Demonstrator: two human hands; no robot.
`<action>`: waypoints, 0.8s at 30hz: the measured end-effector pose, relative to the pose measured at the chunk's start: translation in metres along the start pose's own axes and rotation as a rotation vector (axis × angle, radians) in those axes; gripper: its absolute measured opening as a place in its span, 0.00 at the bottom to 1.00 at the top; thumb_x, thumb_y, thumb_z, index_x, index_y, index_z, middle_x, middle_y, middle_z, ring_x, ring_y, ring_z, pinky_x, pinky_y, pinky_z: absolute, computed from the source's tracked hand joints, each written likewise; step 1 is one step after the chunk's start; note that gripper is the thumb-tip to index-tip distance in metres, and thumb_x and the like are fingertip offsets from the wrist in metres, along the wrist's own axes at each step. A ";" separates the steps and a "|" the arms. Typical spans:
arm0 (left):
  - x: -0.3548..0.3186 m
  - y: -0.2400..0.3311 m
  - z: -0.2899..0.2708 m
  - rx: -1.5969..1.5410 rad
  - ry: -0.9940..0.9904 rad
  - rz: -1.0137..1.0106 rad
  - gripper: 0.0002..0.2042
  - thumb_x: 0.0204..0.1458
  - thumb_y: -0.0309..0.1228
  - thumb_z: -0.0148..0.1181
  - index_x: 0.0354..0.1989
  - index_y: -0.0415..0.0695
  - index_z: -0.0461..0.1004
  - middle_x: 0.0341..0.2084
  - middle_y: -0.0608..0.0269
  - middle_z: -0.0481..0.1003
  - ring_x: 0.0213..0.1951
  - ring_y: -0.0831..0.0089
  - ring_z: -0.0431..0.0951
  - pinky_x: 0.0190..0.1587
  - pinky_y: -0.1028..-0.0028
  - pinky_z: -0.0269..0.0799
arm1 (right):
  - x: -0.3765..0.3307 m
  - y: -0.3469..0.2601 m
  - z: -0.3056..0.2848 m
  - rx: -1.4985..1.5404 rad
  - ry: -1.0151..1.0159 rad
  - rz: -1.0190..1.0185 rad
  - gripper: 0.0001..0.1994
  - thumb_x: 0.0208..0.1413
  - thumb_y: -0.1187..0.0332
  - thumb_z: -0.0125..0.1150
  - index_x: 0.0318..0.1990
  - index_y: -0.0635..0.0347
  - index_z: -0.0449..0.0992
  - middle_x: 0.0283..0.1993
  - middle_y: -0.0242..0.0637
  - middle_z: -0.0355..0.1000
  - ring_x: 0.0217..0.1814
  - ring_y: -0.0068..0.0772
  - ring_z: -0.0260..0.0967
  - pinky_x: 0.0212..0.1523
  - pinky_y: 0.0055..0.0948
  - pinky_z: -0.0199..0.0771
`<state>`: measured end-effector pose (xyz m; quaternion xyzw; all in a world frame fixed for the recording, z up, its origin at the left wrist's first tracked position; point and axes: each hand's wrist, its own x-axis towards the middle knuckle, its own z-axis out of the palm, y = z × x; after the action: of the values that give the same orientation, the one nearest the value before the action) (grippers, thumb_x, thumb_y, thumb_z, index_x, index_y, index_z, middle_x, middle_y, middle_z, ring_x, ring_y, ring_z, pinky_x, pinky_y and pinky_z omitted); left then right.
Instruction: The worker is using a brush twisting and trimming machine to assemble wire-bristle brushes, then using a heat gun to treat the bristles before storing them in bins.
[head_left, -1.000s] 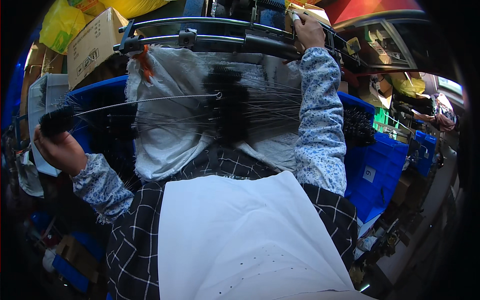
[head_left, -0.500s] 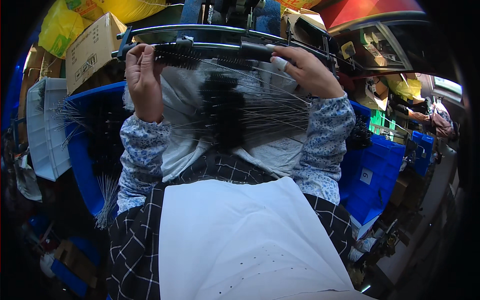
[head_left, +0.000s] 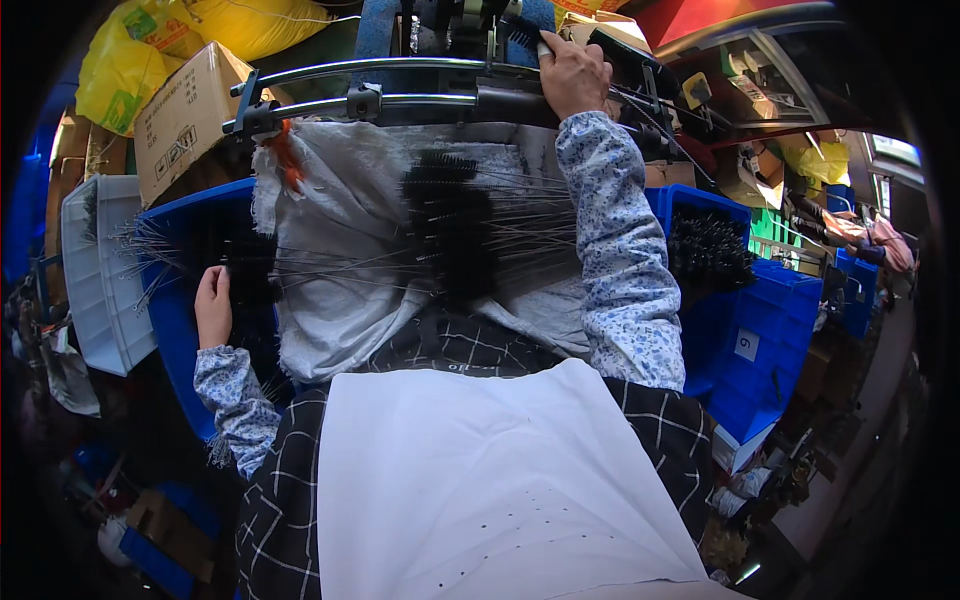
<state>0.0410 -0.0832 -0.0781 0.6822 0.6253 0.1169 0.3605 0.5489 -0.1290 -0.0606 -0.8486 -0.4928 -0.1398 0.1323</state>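
My right hand [head_left: 576, 75] is raised to the machine's far side, its fingers closed around a twisted-wire brush. The bristle end [head_left: 522, 32] of that brush shows left of the fingertips, and thin wire stems trail down to the right. One fingertip has a white wrap. On the left, my left hand [head_left: 213, 305] is over a blue bin [head_left: 178, 345], fingers pressed together beside dark bristles [head_left: 250, 268]; what they hold, if anything, is hidden. A pile of black wire brushes [head_left: 455, 225] lies on a white cloth [head_left: 345, 190] across my lap, stems pointing sideways.
Two metal rails [head_left: 420, 100] cross in front of me, with a dark sleeve [head_left: 510, 103] on the nearer one. A cardboard box [head_left: 185, 120] and a pale tray [head_left: 105, 275] stand at left. Right of me are black brushes [head_left: 710, 250] and a blue crate [head_left: 765, 345].
My left hand has left the rail and dropped down to the left bin. My right hand has moved up and away, from the dark sleeve to the machine's far side.
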 end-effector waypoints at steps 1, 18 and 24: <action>-0.001 -0.007 0.001 -0.092 -0.114 -0.034 0.11 0.54 0.34 0.47 0.32 0.36 0.66 0.24 0.67 0.66 0.28 0.80 0.63 0.33 0.82 0.59 | 0.003 0.001 0.004 0.008 0.012 0.007 0.13 0.51 0.58 0.49 0.43 0.42 0.73 0.35 0.33 0.73 0.40 0.36 0.64 0.44 0.37 0.59; 0.017 0.006 0.017 -0.345 0.184 0.000 0.10 0.53 0.36 0.49 0.35 0.42 0.70 0.24 0.71 0.67 0.27 0.84 0.64 0.31 0.85 0.60 | 0.028 0.008 0.030 0.120 -0.082 -0.052 0.16 0.51 0.67 0.40 0.47 0.46 0.69 0.44 0.33 0.67 0.54 0.39 0.55 0.51 0.54 0.48; 0.012 0.034 0.000 -0.408 0.474 0.246 0.09 0.56 0.33 0.44 0.35 0.42 0.68 0.30 0.69 0.67 0.33 0.82 0.65 0.37 0.84 0.61 | 0.003 0.025 0.017 -0.158 0.030 0.043 0.24 0.48 0.57 0.52 0.53 0.53 0.62 0.50 0.41 0.62 0.53 0.41 0.54 0.50 0.45 0.47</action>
<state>0.0690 -0.0704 -0.0599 0.6201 0.5684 0.4377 0.3175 0.5744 -0.1326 -0.0774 -0.8645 -0.4600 -0.1882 0.0753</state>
